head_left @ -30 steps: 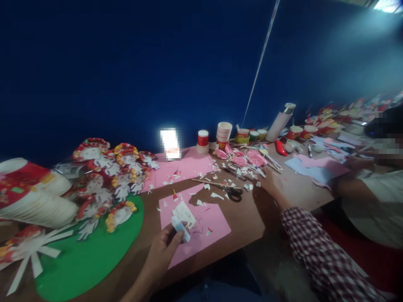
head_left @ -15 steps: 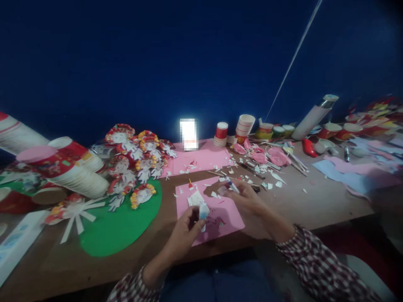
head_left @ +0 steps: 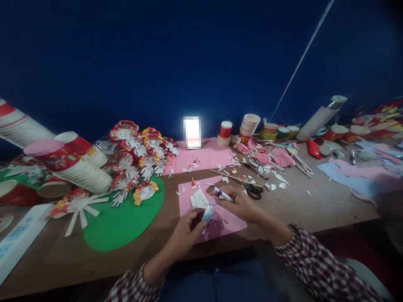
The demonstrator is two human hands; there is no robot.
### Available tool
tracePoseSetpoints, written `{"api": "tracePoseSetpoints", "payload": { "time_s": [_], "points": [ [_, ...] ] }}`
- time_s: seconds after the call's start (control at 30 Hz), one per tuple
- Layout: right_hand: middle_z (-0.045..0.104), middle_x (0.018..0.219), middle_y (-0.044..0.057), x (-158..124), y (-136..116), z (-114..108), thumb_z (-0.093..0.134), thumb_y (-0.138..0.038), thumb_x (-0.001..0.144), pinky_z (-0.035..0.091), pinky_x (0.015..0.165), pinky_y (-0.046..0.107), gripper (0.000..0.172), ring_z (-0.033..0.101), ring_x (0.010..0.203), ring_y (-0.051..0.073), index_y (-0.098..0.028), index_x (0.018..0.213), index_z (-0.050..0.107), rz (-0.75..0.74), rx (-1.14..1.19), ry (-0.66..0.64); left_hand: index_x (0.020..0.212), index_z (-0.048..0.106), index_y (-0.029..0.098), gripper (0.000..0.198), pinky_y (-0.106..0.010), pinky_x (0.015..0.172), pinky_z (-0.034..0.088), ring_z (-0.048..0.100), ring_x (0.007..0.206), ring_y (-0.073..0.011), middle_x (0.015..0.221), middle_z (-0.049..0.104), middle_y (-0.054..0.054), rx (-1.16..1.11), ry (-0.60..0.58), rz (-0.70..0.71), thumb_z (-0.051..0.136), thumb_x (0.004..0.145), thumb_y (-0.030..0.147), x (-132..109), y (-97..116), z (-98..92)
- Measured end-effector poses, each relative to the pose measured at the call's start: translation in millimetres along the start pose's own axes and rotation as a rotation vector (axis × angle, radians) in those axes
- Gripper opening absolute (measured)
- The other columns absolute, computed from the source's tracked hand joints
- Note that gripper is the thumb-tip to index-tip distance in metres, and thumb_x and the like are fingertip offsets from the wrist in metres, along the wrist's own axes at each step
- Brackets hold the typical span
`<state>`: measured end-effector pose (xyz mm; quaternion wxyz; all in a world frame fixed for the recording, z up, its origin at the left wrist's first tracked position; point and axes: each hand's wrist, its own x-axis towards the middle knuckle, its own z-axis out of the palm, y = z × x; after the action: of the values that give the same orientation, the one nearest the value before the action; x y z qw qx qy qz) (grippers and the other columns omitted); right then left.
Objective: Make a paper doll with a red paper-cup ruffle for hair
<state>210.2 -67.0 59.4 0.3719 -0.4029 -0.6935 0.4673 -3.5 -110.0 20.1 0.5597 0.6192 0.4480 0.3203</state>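
Observation:
My left hand [head_left: 186,230] is closed around a small pale paper piece with a blue part [head_left: 208,213], held just above the pink paper sheet [head_left: 231,221] at the table's near edge. My right hand [head_left: 241,204] pinches a thin white pen-like stick with a blue tip [head_left: 221,193] close to that piece. A white cut-out scrap [head_left: 199,198] lies on the pink sheet just behind my hands. Black-handled scissors [head_left: 253,190] rest on the brown table to the right of my right hand.
A green paper disc [head_left: 122,222] with paper-cup dolls [head_left: 145,191] lies at left, beside stacked red-and-white paper cups [head_left: 78,165]. Cups [head_left: 250,124], a white bottle [head_left: 319,117], pink petals and paper scraps line the back. Blue and pink sheets [head_left: 349,172] lie at right.
My right hand came back from the scraps at the right with the stick and met the left hand over the pink sheet. The view swung left, losing the person at the right.

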Motion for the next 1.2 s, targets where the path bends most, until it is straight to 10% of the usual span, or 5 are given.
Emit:
{"api": "tracePoseSetpoints", "payload": {
  "time_s": [0.5, 0.73, 0.97, 1.2],
  "points": [
    [0.063, 0.072, 0.002, -8, 7, 7, 0.066, -0.031, 0.083, 0.045, 0.064, 0.027, 0.014, 0.056, 0.07, 0.016, -0.02, 0.086, 0.074, -0.022, -0.159, -0.035, 0.104, 0.07, 0.014, 0.037, -0.029, 0.076, 0.051, 0.065, 0.086, -0.022, 0.098, 0.072, -0.01, -0.036, 0.042, -0.059, 0.058, 0.084, 0.043, -3, 6, 5.2],
    [0.07, 0.085, 0.004, -3, 23, 2, 0.068, -0.042, 0.078, 0.049, 0.076, 0.033, 0.028, 0.062, 0.082, 0.02, -0.019, 0.093, 0.073, 0.159, 0.116, 0.065, 0.12, 0.064, 0.017, 0.044, -0.033, 0.081, 0.053, 0.066, 0.094, -0.0233, 0.109, 0.07, -0.01, -0.004, 0.019, -0.001, 0.059, 0.084, 0.042, 9, 13, 2.5],
    [0.065, 0.074, 0.004, 9, 45, -78, 0.06, -0.048, 0.079, 0.045, 0.058, 0.029, 0.041, 0.055, 0.062, 0.016, -0.015, 0.102, 0.069, 0.273, -0.135, 0.44, 0.111, 0.066, 0.016, 0.038, -0.036, 0.087, 0.055, 0.067, 0.099, -0.0242, 0.108, 0.071, -0.012, 0.024, 0.153, -0.041, 0.063, 0.081, 0.04, 0, -2, -11.8],
    [0.057, 0.063, 0.001, 14, 59, -170, 0.05, -0.038, 0.082, 0.038, 0.054, 0.027, 0.035, 0.049, 0.055, 0.015, -0.013, 0.1, 0.067, 0.315, -0.549, 0.48, 0.1, 0.07, 0.016, 0.036, -0.035, 0.088, 0.056, 0.07, 0.096, -0.0235, 0.102, 0.074, -0.009, 0.043, 0.237, -0.09, 0.063, 0.08, 0.045, -15, -16, -26.7]
  ]
}}
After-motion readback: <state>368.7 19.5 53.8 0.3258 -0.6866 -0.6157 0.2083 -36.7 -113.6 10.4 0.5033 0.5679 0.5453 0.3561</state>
